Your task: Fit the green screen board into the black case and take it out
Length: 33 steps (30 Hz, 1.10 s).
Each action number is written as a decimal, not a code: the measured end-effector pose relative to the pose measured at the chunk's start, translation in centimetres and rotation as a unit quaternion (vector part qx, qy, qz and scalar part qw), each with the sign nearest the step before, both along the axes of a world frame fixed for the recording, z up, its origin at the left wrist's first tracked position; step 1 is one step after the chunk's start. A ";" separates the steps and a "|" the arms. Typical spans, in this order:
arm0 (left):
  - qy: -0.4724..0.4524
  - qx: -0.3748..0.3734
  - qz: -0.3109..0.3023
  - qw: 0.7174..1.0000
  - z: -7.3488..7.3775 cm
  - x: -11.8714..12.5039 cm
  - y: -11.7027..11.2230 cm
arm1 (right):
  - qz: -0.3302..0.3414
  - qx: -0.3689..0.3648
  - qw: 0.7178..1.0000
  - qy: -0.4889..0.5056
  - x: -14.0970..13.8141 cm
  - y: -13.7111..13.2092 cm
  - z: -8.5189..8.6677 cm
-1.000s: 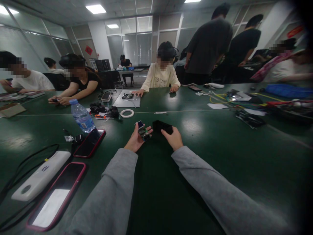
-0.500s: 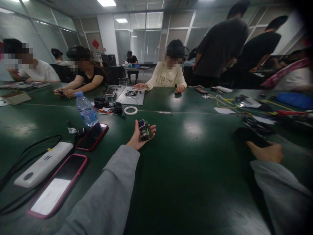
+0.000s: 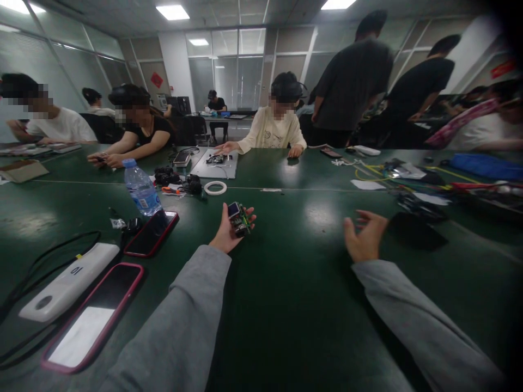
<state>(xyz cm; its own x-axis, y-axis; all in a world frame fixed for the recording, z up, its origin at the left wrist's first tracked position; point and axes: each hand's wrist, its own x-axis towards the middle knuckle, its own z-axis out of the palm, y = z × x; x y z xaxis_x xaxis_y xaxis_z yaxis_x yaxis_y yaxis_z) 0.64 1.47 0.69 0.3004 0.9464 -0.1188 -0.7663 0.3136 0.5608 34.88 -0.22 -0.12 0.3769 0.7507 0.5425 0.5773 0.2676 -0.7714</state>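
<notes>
My left hand point(image 3: 227, 233) lies palm up on the green table point(image 3: 294, 305) and holds a small electronic module point(image 3: 238, 218) with a green board and a tiny screen. My right hand point(image 3: 364, 237) hovers open to the right, fingers spread, holding nothing. Just right of it a flat black case point(image 3: 414, 231) lies on the table, apart from the fingers.
A water bottle point(image 3: 141, 189), two phones in red cases point(image 3: 150, 234) point(image 3: 92, 318) and a white power bank point(image 3: 67, 283) with cables lie at left. A white tape ring point(image 3: 214, 188) and tools sit ahead. Cables and parts clutter the right. Several people sit or stand around.
My right hand carried the black case from beside the module out to the right, set it down and let go. It now draws back leftward, open. My left hand stayed put.
</notes>
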 end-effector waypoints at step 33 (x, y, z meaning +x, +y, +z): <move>0.140 0.094 -0.077 0.983 0.0 0.8 -0.2 | 0.526 -0.331 0.655 0.431 -18.5 1.3 0.3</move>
